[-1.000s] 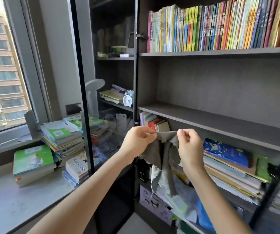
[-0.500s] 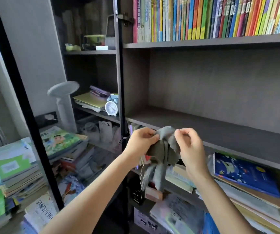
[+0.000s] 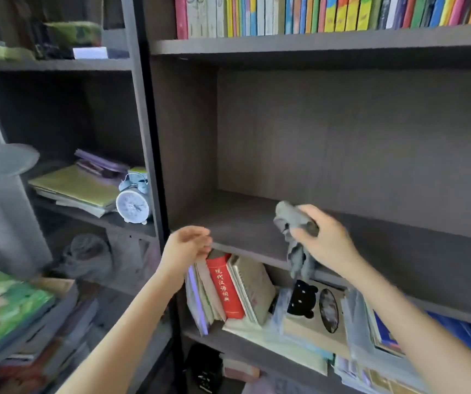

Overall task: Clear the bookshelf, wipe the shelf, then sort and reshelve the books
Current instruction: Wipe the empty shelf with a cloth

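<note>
loosely bunched grey cloth (image 3: 295,223), tail dangling

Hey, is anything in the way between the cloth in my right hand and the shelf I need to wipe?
Nothing visible. The right hand grips the cloth at the front edge of the shelf, and the board behind it is bare. The left hand is open, off to the left by the edge, not in the path.

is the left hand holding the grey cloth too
No, only the right hand grips the crumpled grey cloth; the left hand is open and empty.
</note>
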`<state>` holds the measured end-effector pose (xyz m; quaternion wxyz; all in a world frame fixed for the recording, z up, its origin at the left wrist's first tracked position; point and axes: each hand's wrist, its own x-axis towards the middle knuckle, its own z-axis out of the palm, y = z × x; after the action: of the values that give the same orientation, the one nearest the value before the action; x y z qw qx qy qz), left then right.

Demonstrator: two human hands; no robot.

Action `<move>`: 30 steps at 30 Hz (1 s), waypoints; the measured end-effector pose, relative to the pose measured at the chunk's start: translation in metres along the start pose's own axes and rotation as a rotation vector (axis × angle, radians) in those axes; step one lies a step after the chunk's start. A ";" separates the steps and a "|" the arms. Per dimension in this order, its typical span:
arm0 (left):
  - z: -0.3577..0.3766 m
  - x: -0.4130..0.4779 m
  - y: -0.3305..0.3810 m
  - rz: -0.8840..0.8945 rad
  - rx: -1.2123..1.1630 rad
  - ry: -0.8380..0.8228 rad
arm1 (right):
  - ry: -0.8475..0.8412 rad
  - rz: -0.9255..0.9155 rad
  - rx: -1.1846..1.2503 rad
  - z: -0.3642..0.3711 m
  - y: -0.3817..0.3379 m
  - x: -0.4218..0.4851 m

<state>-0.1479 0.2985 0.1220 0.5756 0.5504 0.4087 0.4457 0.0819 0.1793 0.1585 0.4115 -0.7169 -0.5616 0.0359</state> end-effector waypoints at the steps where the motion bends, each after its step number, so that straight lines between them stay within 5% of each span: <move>1: -0.004 0.012 -0.005 0.024 0.041 0.052 | -0.205 0.008 -0.109 0.007 0.006 0.006; 6: -0.018 0.050 -0.018 0.225 0.299 0.141 | -0.495 -0.116 -0.252 0.036 0.024 0.028; 10: -0.022 0.060 -0.028 0.360 0.599 0.307 | -0.732 -0.410 -0.442 0.065 0.025 0.049; 15: -0.015 0.052 -0.048 0.671 1.028 0.426 | -0.757 -0.499 -0.405 0.104 0.025 0.112; 19: -0.013 0.038 -0.057 0.632 1.030 0.443 | -0.540 -0.604 -0.478 0.108 0.040 0.150; 24: -0.012 0.039 -0.058 0.606 0.988 0.470 | -0.799 -0.646 -0.258 0.126 0.031 0.157; 30: -0.015 0.026 -0.048 0.587 0.656 0.760 | -0.813 -0.793 -0.227 0.168 -0.015 0.146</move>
<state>-0.1523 0.3280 0.0733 0.0401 0.5916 0.5337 0.6029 0.0377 0.3937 0.1172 0.0654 -0.4202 -0.9005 0.0909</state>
